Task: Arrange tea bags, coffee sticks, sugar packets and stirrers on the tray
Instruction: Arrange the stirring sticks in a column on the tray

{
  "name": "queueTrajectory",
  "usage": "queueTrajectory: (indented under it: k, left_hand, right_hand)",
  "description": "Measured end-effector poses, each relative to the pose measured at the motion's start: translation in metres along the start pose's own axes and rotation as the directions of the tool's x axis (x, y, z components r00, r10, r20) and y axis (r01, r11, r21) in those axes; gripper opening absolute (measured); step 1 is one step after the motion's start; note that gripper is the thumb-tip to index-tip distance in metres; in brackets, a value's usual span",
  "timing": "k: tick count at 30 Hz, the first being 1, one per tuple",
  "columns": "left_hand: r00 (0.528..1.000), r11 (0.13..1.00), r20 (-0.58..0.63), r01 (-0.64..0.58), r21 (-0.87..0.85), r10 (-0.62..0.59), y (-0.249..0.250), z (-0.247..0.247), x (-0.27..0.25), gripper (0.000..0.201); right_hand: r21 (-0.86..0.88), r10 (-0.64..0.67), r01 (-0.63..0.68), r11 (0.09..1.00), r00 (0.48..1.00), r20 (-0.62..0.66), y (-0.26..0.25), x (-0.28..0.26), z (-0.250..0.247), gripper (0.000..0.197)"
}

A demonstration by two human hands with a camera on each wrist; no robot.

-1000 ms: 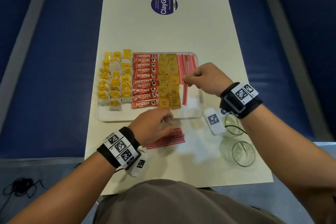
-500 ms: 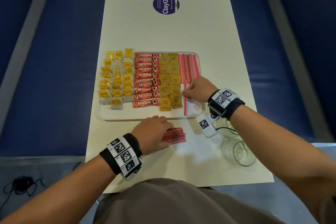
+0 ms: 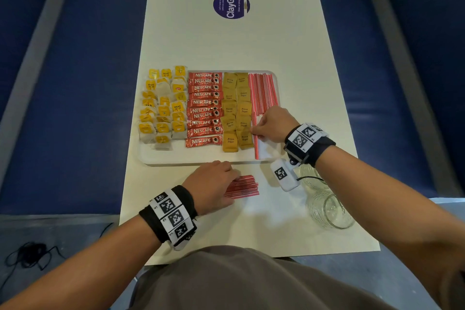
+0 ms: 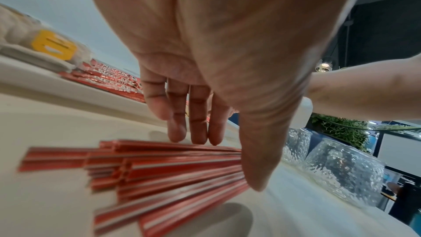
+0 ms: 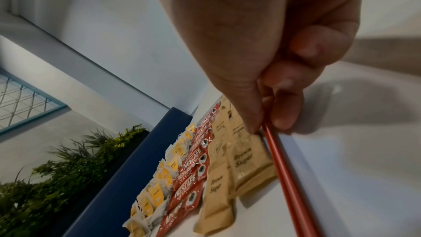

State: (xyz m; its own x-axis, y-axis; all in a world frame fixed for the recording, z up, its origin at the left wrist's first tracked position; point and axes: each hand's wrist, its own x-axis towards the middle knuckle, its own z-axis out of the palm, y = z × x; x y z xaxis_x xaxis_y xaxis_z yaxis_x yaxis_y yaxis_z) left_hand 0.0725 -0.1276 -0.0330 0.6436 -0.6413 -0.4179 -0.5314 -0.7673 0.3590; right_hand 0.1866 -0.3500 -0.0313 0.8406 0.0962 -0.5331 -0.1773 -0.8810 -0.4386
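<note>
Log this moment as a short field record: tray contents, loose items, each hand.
tray: tea bags, coffee sticks, sugar packets, stirrers, left to right
off tray: stirrer pile on table; two glass jars
left hand: straight fingers touching the stirrer pile
right hand: pinching one stirrer beside the sugar packets

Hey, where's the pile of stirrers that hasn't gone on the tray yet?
In the head view, the loose stirrers lie on the table just in front of the tray, under the left hand's fingertips, left of the glass jars.
</note>
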Motion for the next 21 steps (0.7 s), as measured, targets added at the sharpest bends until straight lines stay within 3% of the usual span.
queueTrajectory:
  k: [9, 11, 15, 21]
  left_hand:
    - [1.000, 1.000, 0.003, 0.015, 0.019, -0.015, -0.001, 0.004, 0.000, 0.057]
    - [1.000, 1.000, 0.000, 0.030, 0.007, -0.030, -0.003, 0.004, 0.000, 0.055]
    - [0.998, 0.998, 0.007, 0.058, -0.013, -0.058, -0.003, 0.002, 0.000, 0.056]
    - [0.996, 0.996, 0.000, 0.088, -0.015, -0.088, -0.001, 0.002, -0.001, 0.057]
  right_hand:
    - [-0.151, 0.007, -0.018, 0.988, 0.998, -0.068, -0.004, -0.007, 0.001, 0.053]
    - [-0.156, -0.058, 0.044, 0.987, 0.995, -0.086, -0.008, -0.017, 0.000, 0.051]
    - [-0.131, -0.223, 0.217, 0.967, 0.974, -0.030, -0.024, -0.053, 0.004, 0.024]
    - [-0.303, -0.381, 0.395, 0.867, 0.918, 0.108, -0.025, -0.093, 0.030, 0.039]
